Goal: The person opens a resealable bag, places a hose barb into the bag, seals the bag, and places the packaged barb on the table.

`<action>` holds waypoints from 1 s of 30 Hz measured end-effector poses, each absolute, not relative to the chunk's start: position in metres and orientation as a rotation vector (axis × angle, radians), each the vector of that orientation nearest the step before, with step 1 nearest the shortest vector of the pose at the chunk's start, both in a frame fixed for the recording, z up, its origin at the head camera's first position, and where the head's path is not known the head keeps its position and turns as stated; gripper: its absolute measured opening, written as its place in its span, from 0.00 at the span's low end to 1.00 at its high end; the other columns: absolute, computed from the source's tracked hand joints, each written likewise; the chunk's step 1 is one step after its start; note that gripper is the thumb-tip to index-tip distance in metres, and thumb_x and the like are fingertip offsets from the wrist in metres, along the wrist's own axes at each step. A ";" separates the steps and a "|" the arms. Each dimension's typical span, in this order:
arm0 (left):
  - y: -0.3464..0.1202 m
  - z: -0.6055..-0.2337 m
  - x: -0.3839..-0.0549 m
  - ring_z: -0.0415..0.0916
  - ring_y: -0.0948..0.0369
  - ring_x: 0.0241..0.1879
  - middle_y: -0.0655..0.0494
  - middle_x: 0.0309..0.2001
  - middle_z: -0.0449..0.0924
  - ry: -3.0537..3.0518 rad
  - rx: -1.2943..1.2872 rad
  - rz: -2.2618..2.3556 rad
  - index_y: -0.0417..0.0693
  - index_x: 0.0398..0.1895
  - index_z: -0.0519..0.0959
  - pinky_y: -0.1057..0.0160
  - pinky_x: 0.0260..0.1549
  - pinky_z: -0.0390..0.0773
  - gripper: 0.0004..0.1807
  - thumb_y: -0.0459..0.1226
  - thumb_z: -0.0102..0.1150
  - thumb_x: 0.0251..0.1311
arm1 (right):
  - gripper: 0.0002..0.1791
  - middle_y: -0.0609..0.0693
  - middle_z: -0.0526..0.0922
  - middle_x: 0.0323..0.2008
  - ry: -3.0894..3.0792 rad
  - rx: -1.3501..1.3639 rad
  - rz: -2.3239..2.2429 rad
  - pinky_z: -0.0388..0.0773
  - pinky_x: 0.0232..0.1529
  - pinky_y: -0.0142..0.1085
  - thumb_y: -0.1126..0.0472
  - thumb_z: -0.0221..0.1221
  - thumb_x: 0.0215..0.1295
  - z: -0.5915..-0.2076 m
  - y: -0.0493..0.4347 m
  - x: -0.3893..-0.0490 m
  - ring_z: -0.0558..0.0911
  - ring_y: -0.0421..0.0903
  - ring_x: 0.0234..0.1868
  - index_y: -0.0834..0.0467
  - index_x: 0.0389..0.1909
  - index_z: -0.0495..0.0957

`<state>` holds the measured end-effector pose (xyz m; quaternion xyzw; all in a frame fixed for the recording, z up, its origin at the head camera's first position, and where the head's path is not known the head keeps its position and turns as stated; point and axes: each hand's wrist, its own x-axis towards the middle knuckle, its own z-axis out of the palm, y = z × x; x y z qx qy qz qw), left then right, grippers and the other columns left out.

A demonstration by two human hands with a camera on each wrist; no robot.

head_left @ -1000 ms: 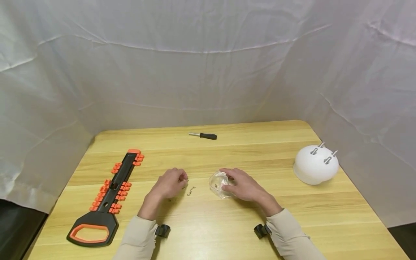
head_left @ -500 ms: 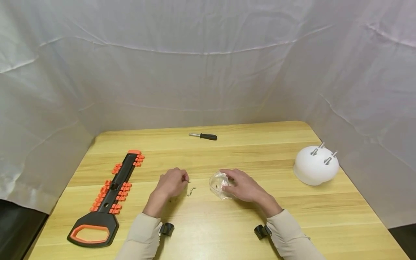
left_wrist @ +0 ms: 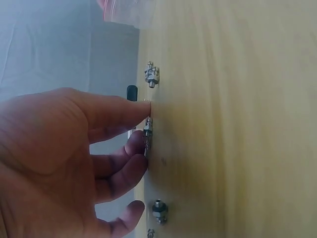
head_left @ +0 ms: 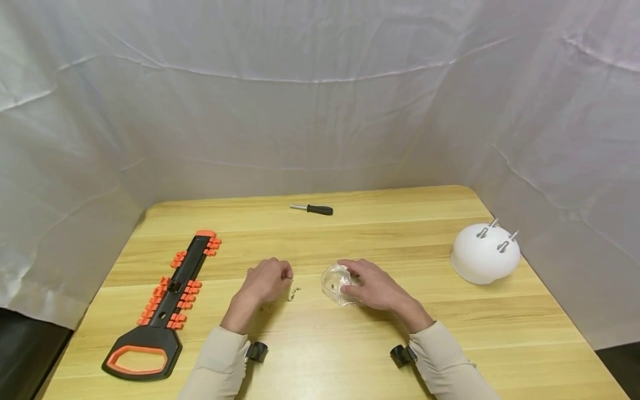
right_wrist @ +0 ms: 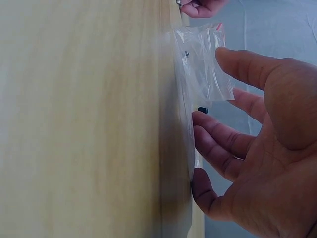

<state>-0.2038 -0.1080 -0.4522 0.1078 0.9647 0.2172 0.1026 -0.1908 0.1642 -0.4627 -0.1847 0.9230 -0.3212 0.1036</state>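
Note:
The left hand [head_left: 264,281] is low over the table, its thumb and fingertips pinching a small metal fitting with a hex nut [left_wrist: 148,130]. Close to it lie more such fittings [head_left: 294,293]; in the left wrist view one cluster [left_wrist: 152,74] is beyond the thumb and another fitting [left_wrist: 160,210] sits near the little finger. To the right, the right hand [head_left: 374,286] holds a clear zip bag [right_wrist: 202,67] between thumb and index finger, its other fingers curved along the tabletop. A tiny dark metal piece [right_wrist: 186,53] shows through the bag's plastic.
On the left lies a black rack with orange clips [head_left: 172,291] and a looped handle. A black-handled screwdriver-like tool [head_left: 320,210] is at the back. A white rounded object with two metal pins [head_left: 485,255] stands on the right. Pale sheeting [head_left: 320,122] encloses the table.
The left hand has shifted slightly right, and its fingertips have drawn together on a fitting. The right hand and the bag stay in place.

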 end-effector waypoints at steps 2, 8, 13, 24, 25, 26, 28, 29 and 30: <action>-0.107 -0.453 -0.204 0.69 0.59 0.37 0.60 0.34 0.74 2.841 0.334 0.621 0.57 0.30 0.78 0.44 0.43 0.65 0.06 0.37 0.55 0.63 | 0.32 0.46 0.78 0.50 2.724 -0.545 -0.945 0.72 0.55 0.45 0.51 0.64 0.62 -0.463 0.164 -0.191 0.75 0.42 0.51 0.44 0.68 0.67; -0.107 -0.453 -0.204 0.66 0.55 0.40 0.58 0.33 0.70 2.819 0.363 0.565 0.54 0.31 0.74 0.49 0.41 0.61 0.09 0.38 0.46 0.69 | 0.32 0.46 0.78 0.50 2.721 -0.543 -0.952 0.72 0.55 0.45 0.50 0.64 0.62 -0.463 0.164 -0.192 0.75 0.43 0.51 0.44 0.68 0.67; -0.103 -0.452 -0.203 0.66 0.56 0.41 0.59 0.36 0.71 2.812 0.377 0.666 0.53 0.35 0.75 0.51 0.42 0.61 0.10 0.39 0.42 0.72 | 0.32 0.46 0.78 0.50 2.715 -0.532 -0.951 0.72 0.55 0.46 0.50 0.63 0.62 -0.462 0.164 -0.191 0.75 0.43 0.51 0.43 0.68 0.67; -0.078 -0.449 -0.199 0.69 0.58 0.44 0.61 0.38 0.72 2.891 0.555 0.768 0.53 0.39 0.73 0.51 0.43 0.63 0.06 0.41 0.45 0.73 | 0.32 0.47 0.78 0.50 2.725 -0.525 -0.949 0.73 0.55 0.45 0.51 0.64 0.62 -0.463 0.164 -0.192 0.75 0.43 0.51 0.43 0.67 0.67; -0.075 -0.449 -0.199 0.69 0.58 0.44 0.61 0.38 0.72 2.898 0.569 0.771 0.54 0.39 0.73 0.52 0.42 0.63 0.06 0.40 0.45 0.73 | 0.32 0.47 0.78 0.50 2.726 -0.527 -0.949 0.73 0.54 0.45 0.51 0.64 0.62 -0.463 0.164 -0.192 0.75 0.43 0.51 0.43 0.67 0.67; -0.073 -0.449 -0.198 0.69 0.58 0.44 0.61 0.39 0.72 2.898 0.581 0.777 0.54 0.39 0.72 0.53 0.42 0.62 0.06 0.41 0.45 0.73 | 0.32 0.47 0.78 0.50 2.726 -0.528 -0.951 0.73 0.54 0.45 0.51 0.64 0.62 -0.463 0.164 -0.192 0.75 0.43 0.51 0.43 0.67 0.68; -0.068 -0.449 -0.198 0.69 0.59 0.44 0.61 0.39 0.72 2.904 0.614 0.785 0.54 0.38 0.72 0.54 0.42 0.63 0.05 0.41 0.46 0.73 | 0.32 0.47 0.78 0.50 2.727 -0.529 -0.950 0.73 0.54 0.45 0.51 0.64 0.62 -0.463 0.164 -0.192 0.75 0.43 0.50 0.44 0.67 0.68; -0.066 -0.449 -0.197 0.69 0.59 0.44 0.61 0.39 0.72 2.906 0.629 0.787 0.55 0.38 0.72 0.54 0.42 0.63 0.05 0.41 0.46 0.73 | 0.32 0.47 0.78 0.50 2.728 -0.528 -0.950 0.73 0.53 0.45 0.50 0.64 0.62 -0.463 0.164 -0.192 0.75 0.43 0.50 0.44 0.67 0.68; -0.064 -0.449 -0.196 0.69 0.59 0.45 0.61 0.40 0.72 2.904 0.641 0.794 0.55 0.39 0.73 0.54 0.43 0.63 0.05 0.41 0.47 0.72 | 0.32 0.47 0.78 0.50 2.727 -0.528 -0.952 0.73 0.53 0.45 0.50 0.64 0.62 -0.463 0.164 -0.192 0.75 0.43 0.50 0.44 0.67 0.68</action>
